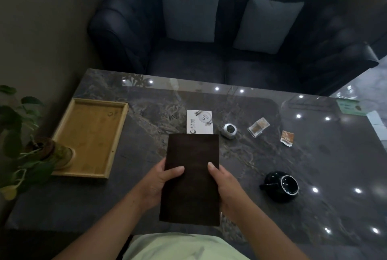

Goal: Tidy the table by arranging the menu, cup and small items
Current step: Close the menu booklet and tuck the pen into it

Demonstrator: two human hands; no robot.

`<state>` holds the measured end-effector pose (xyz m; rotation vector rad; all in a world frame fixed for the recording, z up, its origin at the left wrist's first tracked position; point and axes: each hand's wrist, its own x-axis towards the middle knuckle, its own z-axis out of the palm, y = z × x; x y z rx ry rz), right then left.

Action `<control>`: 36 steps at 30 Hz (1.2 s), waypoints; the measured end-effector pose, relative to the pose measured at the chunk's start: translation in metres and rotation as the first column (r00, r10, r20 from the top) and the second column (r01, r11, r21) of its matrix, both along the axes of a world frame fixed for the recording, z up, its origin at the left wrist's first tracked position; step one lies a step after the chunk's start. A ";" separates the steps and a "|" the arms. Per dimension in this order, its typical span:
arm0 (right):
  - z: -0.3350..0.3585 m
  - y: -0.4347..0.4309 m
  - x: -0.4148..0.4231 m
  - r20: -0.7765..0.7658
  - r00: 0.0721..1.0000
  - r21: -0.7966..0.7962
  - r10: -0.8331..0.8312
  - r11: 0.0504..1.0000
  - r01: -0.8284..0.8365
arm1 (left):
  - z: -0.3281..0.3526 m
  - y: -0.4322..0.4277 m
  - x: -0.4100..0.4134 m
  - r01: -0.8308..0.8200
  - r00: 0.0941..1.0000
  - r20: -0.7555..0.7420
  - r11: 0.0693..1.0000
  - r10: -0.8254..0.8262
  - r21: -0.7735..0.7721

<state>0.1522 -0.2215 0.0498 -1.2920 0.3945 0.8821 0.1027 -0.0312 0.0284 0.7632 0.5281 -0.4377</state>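
Restaurant or café booth: a dark tufted sofa [125,46] with two grey cushions [189,9] faces a polished marble tabletop [314,165], where a menu [191,178], a card [200,121] printed with plate and cutlery, a wooden tray [90,134] and a black cup [281,185] are seen.

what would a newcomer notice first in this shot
The dark menu, gripped at both edges by the left hand and right hand, sits centre, over the marble table. A pale wooden tray lies at the left, and a black cup stands out on the right.

Left hand [159,184], right hand [227,188] — gripping menu [191,178] (thumbs atop).
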 end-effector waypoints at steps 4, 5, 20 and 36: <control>-0.002 -0.005 -0.001 0.072 0.997 -0.092 0.021 0.996 -0.015 | 0.001 -0.005 -0.003 0.088 0.996 -0.011 0.991 -0.090 -0.100; -0.004 -0.006 -0.001 0.083 0.996 -0.102 0.019 0.995 -0.010 | 0.001 -0.007 -0.002 0.108 0.994 0.010 0.989 -0.107 -0.097; -0.004 0.003 0.003 0.099 0.984 -0.030 -0.145 0.988 0.149 | 0.025 -0.021 0.018 0.106 0.994 0.026 0.993 -0.107 0.047; -0.011 -0.006 -0.001 0.107 0.992 0.040 -0.064 0.997 0.060 | 0.019 -0.021 0.002 0.064 0.996 -0.059 0.995 -0.060 0.074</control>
